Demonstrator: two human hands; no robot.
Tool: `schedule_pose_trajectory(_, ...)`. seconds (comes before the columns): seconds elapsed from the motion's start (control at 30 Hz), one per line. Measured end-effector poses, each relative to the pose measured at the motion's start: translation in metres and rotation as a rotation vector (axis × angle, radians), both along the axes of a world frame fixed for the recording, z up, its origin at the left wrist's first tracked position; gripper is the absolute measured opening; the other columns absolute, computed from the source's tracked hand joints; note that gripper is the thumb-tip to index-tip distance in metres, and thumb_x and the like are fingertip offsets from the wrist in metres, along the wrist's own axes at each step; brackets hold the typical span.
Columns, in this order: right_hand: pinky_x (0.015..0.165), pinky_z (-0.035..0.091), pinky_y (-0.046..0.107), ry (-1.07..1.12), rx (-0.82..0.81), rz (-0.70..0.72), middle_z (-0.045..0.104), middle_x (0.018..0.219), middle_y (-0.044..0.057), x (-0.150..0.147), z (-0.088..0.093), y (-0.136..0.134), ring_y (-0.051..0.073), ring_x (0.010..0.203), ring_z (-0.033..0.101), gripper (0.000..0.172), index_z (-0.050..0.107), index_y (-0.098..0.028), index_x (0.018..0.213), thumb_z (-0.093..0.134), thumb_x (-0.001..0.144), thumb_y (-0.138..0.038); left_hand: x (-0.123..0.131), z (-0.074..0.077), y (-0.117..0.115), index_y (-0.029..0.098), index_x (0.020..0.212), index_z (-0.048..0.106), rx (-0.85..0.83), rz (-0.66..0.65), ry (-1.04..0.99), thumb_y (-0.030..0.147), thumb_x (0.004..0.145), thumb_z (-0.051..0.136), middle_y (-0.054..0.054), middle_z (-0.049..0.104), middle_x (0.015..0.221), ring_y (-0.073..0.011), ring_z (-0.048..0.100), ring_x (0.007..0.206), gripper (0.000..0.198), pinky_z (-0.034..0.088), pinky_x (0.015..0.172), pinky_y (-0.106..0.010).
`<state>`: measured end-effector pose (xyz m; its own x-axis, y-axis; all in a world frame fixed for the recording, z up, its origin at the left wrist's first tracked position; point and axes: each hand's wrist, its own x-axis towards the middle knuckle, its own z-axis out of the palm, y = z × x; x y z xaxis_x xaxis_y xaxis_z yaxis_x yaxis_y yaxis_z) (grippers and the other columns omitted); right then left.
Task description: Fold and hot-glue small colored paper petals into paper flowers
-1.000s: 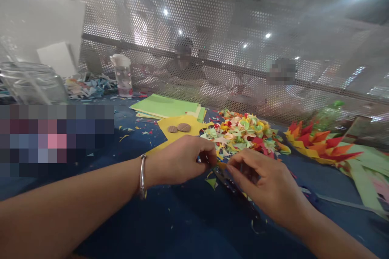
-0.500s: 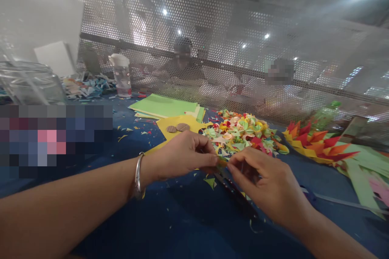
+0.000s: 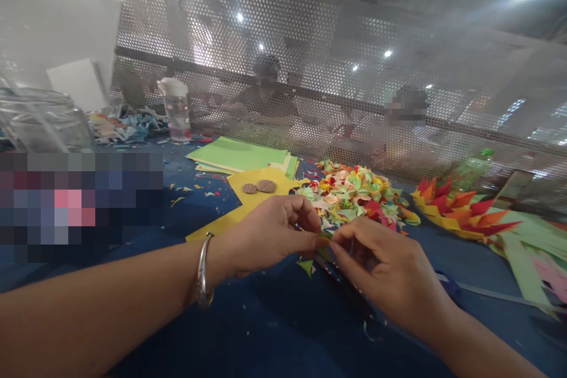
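My left hand (image 3: 277, 230), with a silver bangle at the wrist, pinches a small yellow-green piece of paper (image 3: 325, 237) between thumb and fingers. From the other side my right hand (image 3: 387, 266) grips the same piece with thumb and forefinger, so the fingertips nearly meet. Most of the paper is hidden by the fingers. Under the hands lies a long dark tool (image 3: 348, 288), partly covered and too blurred to name. A green paper scrap (image 3: 305, 267) rests beside it. Just beyond is a heap of small folded paper pieces (image 3: 354, 189) in green, yellow, pink and red.
Yellow paper (image 3: 234, 218) bears two brown ridged discs (image 3: 266, 186). Behind it is a stack of green sheets (image 3: 241, 152). A pointed red-orange-yellow paper piece (image 3: 465, 209) and a green bottle (image 3: 473, 168) stand right. A jar (image 3: 44, 121) and a cup (image 3: 175, 109) are left, before a perforated screen (image 3: 310, 59).
Both hands stay close together on the small piece of paper. My left hand has shifted slightly downward and its fingers have curled a little; the things on the table have not moved.
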<state>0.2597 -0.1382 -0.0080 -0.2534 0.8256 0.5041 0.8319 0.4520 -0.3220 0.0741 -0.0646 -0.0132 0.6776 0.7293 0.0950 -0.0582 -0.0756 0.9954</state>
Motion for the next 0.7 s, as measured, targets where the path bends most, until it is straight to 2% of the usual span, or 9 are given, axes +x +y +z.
schedule_pose_trajectory(0.2, 0.059, 0.043, 0.026, -0.023, 0.003, 0.005, 0.059, 0.069, -0.002, 0.0013, 0.0, 0.0, 0.013, 0.061, 0.057, 0.013, 0.058, -0.022, 0.076, 0.057, 0.089, -0.023, 0.0006, -0.0001, 0.0008, 0.017, 0.079, 0.056, 0.005, 0.029, 0.008, 0.018, 0.071, 0.069, 0.002, 0.062, 0.071, -0.0106, 0.057, 0.063, 0.015, 0.05, 0.066, -0.027)
schedule_pose_trajectory(0.43, 0.055, 0.041, 0.026, -0.042, -0.018, 0.002, 0.057, 0.07, -0.002, 0.0011, -0.0023, 0.0006, 0.012, 0.055, 0.053, 0.014, 0.057, -0.022, 0.077, 0.055, 0.091, -0.024, 0.0004, -0.0051, 0.0032, 0.018, 0.081, 0.057, 0.132, 0.066, 0.063, 0.017, 0.072, 0.066, 0.002, 0.062, 0.069, -0.0118, 0.059, 0.064, 0.013, 0.05, 0.066, -0.027)
schedule_pose_trajectory(0.7, 0.056, 0.041, 0.027, -0.058, -0.014, 0.002, 0.057, 0.07, -0.002, -0.0008, -0.0027, -0.0014, 0.013, 0.057, 0.053, 0.014, 0.058, -0.021, 0.078, 0.054, 0.092, -0.025, 0.0024, -0.0034, 0.0006, 0.018, 0.075, 0.055, 0.015, 0.084, 0.023, 0.017, 0.068, 0.066, 0.004, 0.058, 0.062, -0.0108, 0.057, 0.057, 0.013, 0.049, 0.061, -0.027)
